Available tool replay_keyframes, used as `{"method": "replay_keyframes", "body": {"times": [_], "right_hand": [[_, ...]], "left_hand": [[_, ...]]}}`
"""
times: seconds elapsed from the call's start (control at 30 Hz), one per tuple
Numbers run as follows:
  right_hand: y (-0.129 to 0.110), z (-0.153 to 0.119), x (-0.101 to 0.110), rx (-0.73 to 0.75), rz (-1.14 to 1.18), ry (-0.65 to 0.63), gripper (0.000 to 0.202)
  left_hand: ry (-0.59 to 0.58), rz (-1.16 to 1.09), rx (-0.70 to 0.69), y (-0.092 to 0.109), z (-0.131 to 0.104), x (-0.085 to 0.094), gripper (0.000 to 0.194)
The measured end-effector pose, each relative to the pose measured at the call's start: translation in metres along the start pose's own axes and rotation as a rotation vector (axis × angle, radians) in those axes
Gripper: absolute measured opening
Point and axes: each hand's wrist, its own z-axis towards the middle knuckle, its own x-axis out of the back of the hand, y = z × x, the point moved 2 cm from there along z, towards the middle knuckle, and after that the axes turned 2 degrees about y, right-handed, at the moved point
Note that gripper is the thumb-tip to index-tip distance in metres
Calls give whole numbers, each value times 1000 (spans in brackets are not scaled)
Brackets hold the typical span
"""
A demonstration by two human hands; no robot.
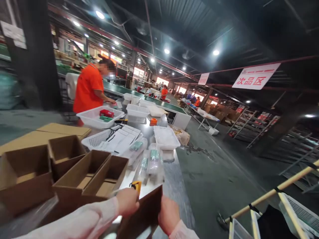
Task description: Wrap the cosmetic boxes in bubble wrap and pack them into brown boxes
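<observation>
- The left hand point(127, 201), in a pale pink sleeve, sits low in the view with its grip clamped on a small yellow-and-black tool point(136, 186); what kind of tool it is cannot be told.
- The right hand point(168, 214) is just beside it, its grip clamped on the right edge of a dark brown flat cardboard piece point(143, 215) that stands tilted between the two hands.
- The left hand touches the cardboard piece's upper left edge, and the piece hangs over the near end of the grey metal worktop point(174, 186).
- To the left, a cluster of open brown cardboard boxes point(74, 172) stands on the worktop, with flat tan cardboard sheets point(42, 134) lying behind them.
- Ahead of the hands lie clear plastic packets with green contents point(149, 162), near a shallow white plastic tray point(165, 136).
- White paper sheets point(119, 139) rest across a white mesh plastic basket point(96, 139).
- Further along, another white basket holding red and green items point(99, 117) stands before a person in an orange shirt point(88, 88), whose own hand reaches toward the worktop.
- A white hanging sign with red characters point(255, 76) shows at upper right.
</observation>
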Motion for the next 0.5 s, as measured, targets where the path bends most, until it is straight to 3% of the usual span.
{"method": "replay_keyframes", "body": {"times": [0.07, 0.13, 0.33, 0.4, 0.5], "right_hand": [[-22, -9, -4, -67, -10, -114, 37], [-29, -10, -1, -104, -22, -130, 40], [25, 13, 20, -74, 2, -152, 47], [26, 20, 21, -40, -91, -127, 47], [0, 22, 11, 72, -262, -91, 46]], "left_hand": [[21, -16, -9, 9, -10, -9, 46], [27, -38, -4, 11, -15, -13, 53], [144, 16, 82, -23, -5, 7, 48], [137, 10, 82, -24, 0, 10, 47], [68, -30, 36, -12, 0, 0, 49]]}}
